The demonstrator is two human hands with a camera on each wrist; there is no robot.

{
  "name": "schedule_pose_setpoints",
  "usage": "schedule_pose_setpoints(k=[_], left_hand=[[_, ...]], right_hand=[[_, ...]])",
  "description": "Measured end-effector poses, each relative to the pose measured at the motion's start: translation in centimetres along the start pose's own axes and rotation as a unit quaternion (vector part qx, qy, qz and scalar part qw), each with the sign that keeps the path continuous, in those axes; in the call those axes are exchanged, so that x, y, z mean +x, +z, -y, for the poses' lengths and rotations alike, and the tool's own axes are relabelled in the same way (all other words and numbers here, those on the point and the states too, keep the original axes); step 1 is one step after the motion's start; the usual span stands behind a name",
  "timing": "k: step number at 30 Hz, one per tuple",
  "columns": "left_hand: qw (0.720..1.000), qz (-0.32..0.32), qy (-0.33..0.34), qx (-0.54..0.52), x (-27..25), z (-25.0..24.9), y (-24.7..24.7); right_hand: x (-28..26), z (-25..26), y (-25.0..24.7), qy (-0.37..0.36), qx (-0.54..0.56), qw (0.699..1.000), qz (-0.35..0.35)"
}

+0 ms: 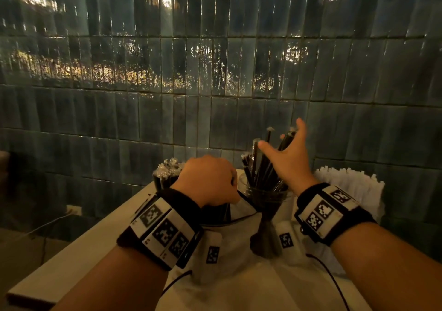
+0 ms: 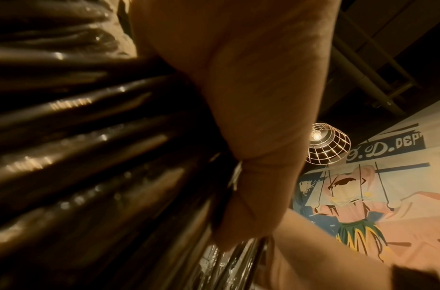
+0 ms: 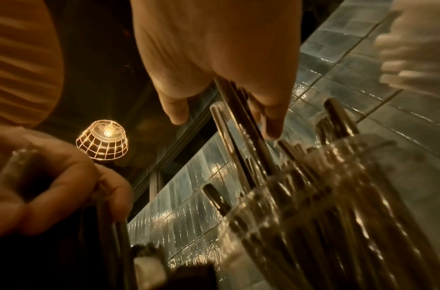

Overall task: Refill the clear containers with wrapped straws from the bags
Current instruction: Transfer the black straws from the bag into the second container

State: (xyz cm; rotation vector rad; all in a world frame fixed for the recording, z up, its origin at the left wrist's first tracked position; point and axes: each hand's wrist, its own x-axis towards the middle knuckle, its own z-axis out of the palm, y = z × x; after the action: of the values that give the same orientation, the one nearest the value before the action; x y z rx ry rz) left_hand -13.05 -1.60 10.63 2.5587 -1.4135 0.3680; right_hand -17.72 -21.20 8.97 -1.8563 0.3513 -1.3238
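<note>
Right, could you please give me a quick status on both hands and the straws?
Left hand fisted round a bundle of black wrapped straws. Right hand open, fingers spread against straws standing in the clear container. White wrapped straws right of it, untouched.

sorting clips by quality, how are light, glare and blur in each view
Head view: dim and warm, lamp glare on the tiled wall. Left wrist view: the left hand and dark straws are soft, the lamp sharp. Right wrist view: the clear container is smeared with glints.

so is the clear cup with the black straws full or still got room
Got room: black straws lean fanned apart in the clear cup, gaps between them.
</note>
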Motion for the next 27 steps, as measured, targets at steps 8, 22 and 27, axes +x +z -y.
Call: schedule_pose_setpoints(k=[8,22,27], left_hand=[[1.0,0.0,0.003,-0.002,-0.1,0.0,0.0],[1.0,-0.01,0.006,0.0,0.0,0.1,0.3],[1.0,-0.016,0.006,0.0,0.0,0.1,0.4]], right_hand=[[2.5,0.9,0.7,-0.151,-0.208,0.964,0.06],[1.3,-2.2,1.4,-0.023,-0.353,0.895,0.272],[1.3,-2.5,1.4,-0.014,-0.469,0.861,0.197]])
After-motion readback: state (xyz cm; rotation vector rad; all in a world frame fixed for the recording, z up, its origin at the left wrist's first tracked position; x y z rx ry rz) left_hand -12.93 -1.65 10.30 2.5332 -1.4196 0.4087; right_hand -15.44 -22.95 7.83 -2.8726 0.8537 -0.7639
